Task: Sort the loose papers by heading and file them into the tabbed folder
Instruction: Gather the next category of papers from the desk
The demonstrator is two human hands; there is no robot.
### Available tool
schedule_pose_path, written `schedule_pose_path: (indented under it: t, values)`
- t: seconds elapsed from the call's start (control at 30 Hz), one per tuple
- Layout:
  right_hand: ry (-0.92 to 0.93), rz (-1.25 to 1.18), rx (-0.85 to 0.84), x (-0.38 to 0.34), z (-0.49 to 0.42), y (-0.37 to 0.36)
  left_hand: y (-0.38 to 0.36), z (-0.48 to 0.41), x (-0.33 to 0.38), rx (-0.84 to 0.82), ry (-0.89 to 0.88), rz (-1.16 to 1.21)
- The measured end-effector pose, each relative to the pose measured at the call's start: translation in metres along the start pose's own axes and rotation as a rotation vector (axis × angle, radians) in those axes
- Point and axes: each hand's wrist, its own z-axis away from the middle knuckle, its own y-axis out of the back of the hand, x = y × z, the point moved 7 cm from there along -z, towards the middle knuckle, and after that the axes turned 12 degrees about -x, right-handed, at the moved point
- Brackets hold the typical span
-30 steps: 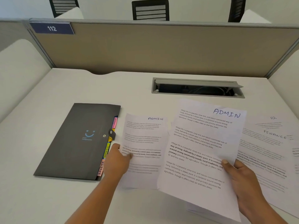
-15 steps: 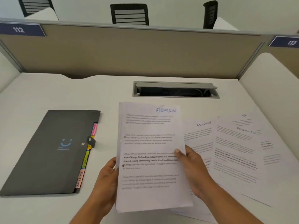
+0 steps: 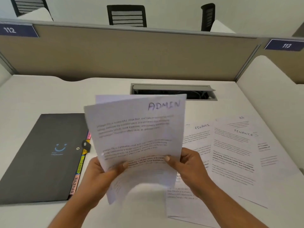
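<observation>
Flanking held sheets (image 3: 136,137): folder (image 3: 42,155), papers (image 3: 233,153)

White desk (image 3: 49,94), tan partition (image 3: 131,53), black chairs (image 3: 127,15)

The sheets (image 3: 136,129) I hold are white with black print and "ADMIN" handwritten in dark ink. My folder (image 3: 41,155) is charcoal grey with a pale blue smiley, its tabs (image 3: 80,167) pink, yellow, green and salmon. The papers (image 3: 230,153) to my right are white with black text. The surface (image 3: 49,92) is off-white, the partition (image 3: 131,53) tan, its number plates (image 3: 16,30) navy.
</observation>
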Motion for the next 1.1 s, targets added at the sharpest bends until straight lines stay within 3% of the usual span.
schedule_pose_path:
  t: [0.13,0.33,0.5,0.63,0.73,0.9,1.1]
  values:
    - [0.099,-0.035,-0.055,-0.011,-0.003,-0.001,-0.001,0.001,0.005,0.061,-0.087,-0.043]
    - [0.007,0.200,0.006,0.009,0.000,0.000,0.003,0.008,-0.011,0.189,-0.040,-0.286]
    - [0.056,0.235,0.002,0.001,0.003,-0.007,0.002,0.010,-0.013,0.228,-0.052,-0.397]
    - [0.077,0.358,-0.103,-0.002,-0.004,-0.015,-0.001,0.003,-0.007,0.254,-0.076,-0.373]
    - [-0.028,0.558,-0.164,0.020,-0.015,-0.009,0.018,-0.003,-0.010,0.368,-0.054,-0.329]
    - [-0.446,1.116,-0.271,0.086,-0.007,0.010,0.044,-0.004,-0.005,0.442,-0.073,-0.202]
    - [-0.389,1.230,-0.432,0.097,-0.011,-0.047,0.064,0.000,-0.008,0.524,-0.085,-0.149]
